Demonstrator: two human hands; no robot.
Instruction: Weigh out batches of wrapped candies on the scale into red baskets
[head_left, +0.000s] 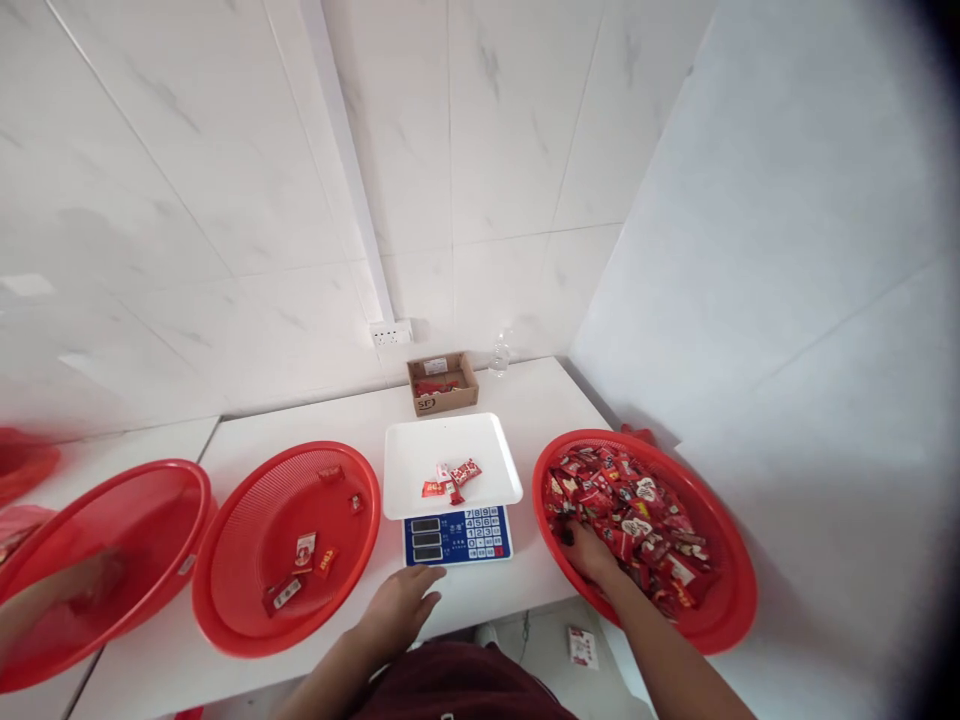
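Note:
My right hand [592, 553] reaches into a red basket [731, 560] heaped with red candy packets [637, 515]; its fingers are buried among the packets and curled. My left hand [405, 600] lies flat on the white table [525, 400] in front of a digital scale [457, 535], fingers spread, holding nothing. The scale's white tray [420, 450] carries a few red packets [454, 478]. To the left stands a second red basket [247, 520] with several scattered packets.
A third red basket [150, 500] sits at the far left, where another person's hand [90, 580] reaches in. A small cardboard box [442, 383] and a clear bottle [500, 355] stand by the wall. A packet [583, 647] lies on the floor.

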